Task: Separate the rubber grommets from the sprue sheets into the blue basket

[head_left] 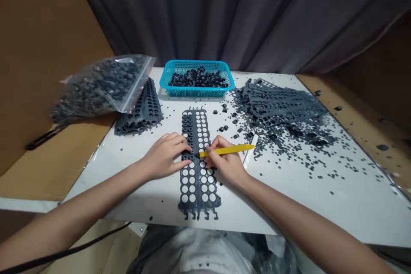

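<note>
A dark grey rubber sheet [197,201] with rows of round holes lies lengthwise in front of me on the white table. Small black rubber pieces [187,124] fill the upper part of its left rows; white shows through the other holes. My left hand [168,154] rests at the sheet's left edge, thumb and fingers apart, fingertips touching around the lowest of these pieces. In my right hand [224,160] is a yellow pen-shaped tool [231,150], its dark tip at the sheet's middle, close to my left fingertips.
Behind the sheet stands a blue basket [197,91] holding black pieces. A zip bag of black pieces [102,85] lies at left against stacked holed sheets [141,113]. More sheets [282,105] lie at right among scattered black scraps [289,145], near a white stick [250,152].
</note>
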`<state>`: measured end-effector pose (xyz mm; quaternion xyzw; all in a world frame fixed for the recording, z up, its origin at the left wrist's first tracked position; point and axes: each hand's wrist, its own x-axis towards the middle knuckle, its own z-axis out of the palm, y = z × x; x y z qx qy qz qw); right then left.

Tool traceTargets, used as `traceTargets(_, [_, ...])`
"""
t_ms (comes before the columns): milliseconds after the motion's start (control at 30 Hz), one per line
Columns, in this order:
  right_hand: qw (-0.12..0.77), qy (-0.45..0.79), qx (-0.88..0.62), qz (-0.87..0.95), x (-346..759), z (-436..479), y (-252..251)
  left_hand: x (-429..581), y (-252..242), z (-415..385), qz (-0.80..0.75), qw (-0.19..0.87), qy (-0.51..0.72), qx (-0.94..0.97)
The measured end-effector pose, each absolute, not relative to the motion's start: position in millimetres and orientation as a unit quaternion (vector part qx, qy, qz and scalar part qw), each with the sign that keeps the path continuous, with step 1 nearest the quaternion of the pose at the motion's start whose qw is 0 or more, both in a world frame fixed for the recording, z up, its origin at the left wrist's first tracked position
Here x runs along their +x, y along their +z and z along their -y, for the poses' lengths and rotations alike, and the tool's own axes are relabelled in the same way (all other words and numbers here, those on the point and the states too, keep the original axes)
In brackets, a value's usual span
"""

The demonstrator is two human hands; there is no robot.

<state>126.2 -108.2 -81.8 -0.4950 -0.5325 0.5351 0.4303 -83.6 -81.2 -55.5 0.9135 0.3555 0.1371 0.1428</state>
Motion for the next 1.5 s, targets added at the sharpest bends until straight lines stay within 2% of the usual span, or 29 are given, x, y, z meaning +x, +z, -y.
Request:
traceTargets(300, [0.371,0.483,-0.501,0.615,125,107,-77,-78,-58,79,-0.338,0.155,0.104,0.922])
traceTargets(467, [0.334,0.405,-0.518,0.676,119,108,-65,-65,-51,78,-0.320,0.081,0.026,0.944])
traceTargets(633, [0.315,0.441,-0.534,0.649,115,104,-67,-53,-48,82,-0.296,0.040,-0.055,0.953])
traceTargets(833, [0.317,0.440,-0.534,0.648,119,105,-75,-62,-63,92,-0.268,-0.014,0.009,0.963])
traceTargets(1033, [0.304,0.420,-0.543,0.661,119,104,-72,-70,-74,81,-0.278,0.087,0.086,0.953])
traceTargets(1300, [0.302,0.493,-0.532,0.619,121,103,-72,-81,-68,68,-0.517,0.408,0.227,0.717])
traceTargets(1400, [0.329,0.528,-0.517,0.588,123,104,-72,-87,-60,66,-0.528,0.422,0.212,0.705])
traceTargets(1500, [0.366,0.544,-0.513,0.555,122,103,-74,-87,-49,65,-0.501,0.360,0.184,0.766])
